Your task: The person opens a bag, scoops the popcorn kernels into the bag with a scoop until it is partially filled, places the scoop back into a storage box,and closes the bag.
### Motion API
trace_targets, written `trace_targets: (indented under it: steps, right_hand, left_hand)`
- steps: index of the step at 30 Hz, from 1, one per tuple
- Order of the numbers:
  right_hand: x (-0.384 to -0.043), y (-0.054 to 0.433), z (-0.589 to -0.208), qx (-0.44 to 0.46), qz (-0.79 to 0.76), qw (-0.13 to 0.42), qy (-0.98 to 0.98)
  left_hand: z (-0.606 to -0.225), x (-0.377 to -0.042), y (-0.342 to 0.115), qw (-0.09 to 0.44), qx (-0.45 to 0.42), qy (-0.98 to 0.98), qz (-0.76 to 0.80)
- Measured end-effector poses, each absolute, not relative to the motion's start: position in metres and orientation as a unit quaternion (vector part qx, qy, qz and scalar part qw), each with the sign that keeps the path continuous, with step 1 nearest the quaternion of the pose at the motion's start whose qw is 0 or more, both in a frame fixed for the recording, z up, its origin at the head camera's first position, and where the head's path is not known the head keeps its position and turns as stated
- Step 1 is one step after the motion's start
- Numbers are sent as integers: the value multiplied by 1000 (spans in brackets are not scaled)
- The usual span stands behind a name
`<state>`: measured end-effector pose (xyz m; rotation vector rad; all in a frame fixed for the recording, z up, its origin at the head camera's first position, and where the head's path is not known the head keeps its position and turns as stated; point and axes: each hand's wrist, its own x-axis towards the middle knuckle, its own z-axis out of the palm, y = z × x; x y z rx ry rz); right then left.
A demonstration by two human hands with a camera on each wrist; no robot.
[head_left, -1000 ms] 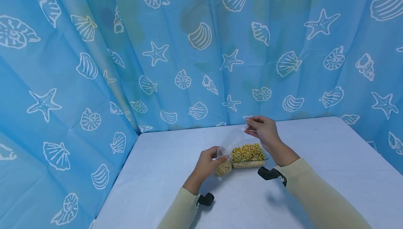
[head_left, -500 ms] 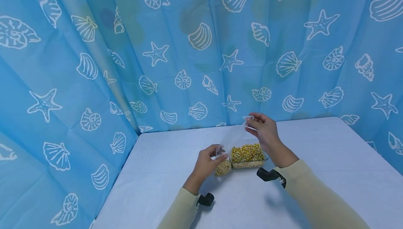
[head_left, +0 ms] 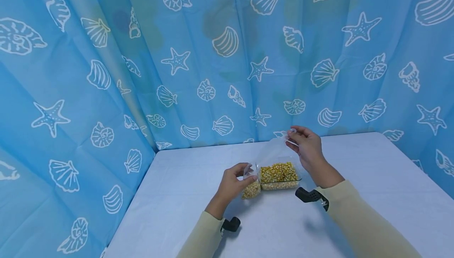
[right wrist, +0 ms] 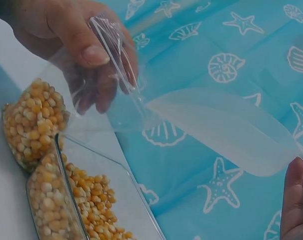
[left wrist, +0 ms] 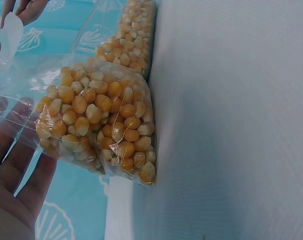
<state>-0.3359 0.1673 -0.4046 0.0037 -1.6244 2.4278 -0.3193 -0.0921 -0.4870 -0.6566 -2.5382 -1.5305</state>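
My left hand [head_left: 232, 185] grips the upper part of a clear plastic bag [left wrist: 99, 117], thumb on one side and fingers behind. Corn kernels fill the bag's lower part, which sits on the table. In my right hand [head_left: 307, 147], the end of a translucent plastic scoop [right wrist: 231, 127] is pinched between thumb and fingers. No kernels show in the scoop, whose tip is close to the bag's mouth in the right wrist view. A rectangular glass container [head_left: 280, 186] of corn kernels stands right beside the bag, below the scoop.
The table [head_left: 184, 195] has a white cover. Behind it and to the left hangs a blue curtain [head_left: 198, 73] with white shells and starfish. A black camera mount is strapped to each wrist.
My right hand has risen slightly and moved right, drawing the scoop away from the bag's mouth. My left hand and the bag have stayed in nearly the same place.
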Motion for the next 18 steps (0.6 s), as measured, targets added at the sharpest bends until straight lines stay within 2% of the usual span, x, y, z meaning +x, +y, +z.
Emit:
trace_targets:
  steps: [13,18]
  right_hand:
    - [-347,191,-419,-101,768,185,-605]
    - [-352,200,-432,-127,751,192,-619]
  left_hand:
    - [-487,-322,-94,54,-224,-834,-501]
    - [-489,-321,-95,49,-222,-832,-506]
